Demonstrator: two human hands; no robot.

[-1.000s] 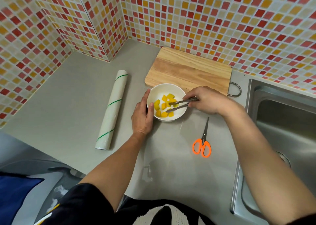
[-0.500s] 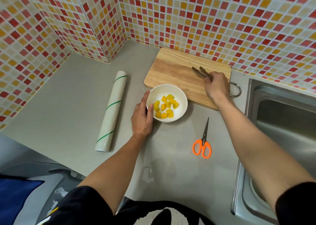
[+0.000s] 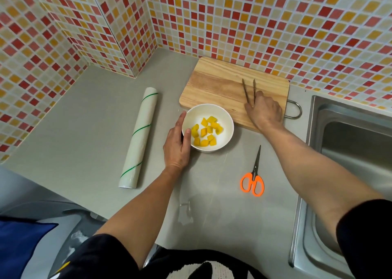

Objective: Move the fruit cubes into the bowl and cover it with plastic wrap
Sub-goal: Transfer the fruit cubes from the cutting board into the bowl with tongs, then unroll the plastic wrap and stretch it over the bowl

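Observation:
A white bowl (image 3: 225,113) stands on the grey counter and holds several yellow fruit cubes (image 3: 206,133). My left hand (image 3: 177,145) cups the bowl's left side, thumb on the rim. The wooden cutting board (image 3: 212,83) behind the bowl is bare of fruit. Metal tongs (image 3: 246,90) lie on the board's right part, arms spread and tips pointing away from me. My right hand (image 3: 265,111) rests on the board with its fingers around the tongs' near end. A roll of plastic wrap (image 3: 139,138) with green stripes lies left of the bowl.
Orange-handled scissors (image 3: 253,179) lie on the counter to the right of the bowl, blades pointing away. A steel sink (image 3: 350,151) fills the right side. Tiled walls close the back and left. The counter's front edge runs at the lower left.
My right hand carried the tongs out of the bowl to the board's right part and has lowered them flat there. My left hand stayed on the bowl.

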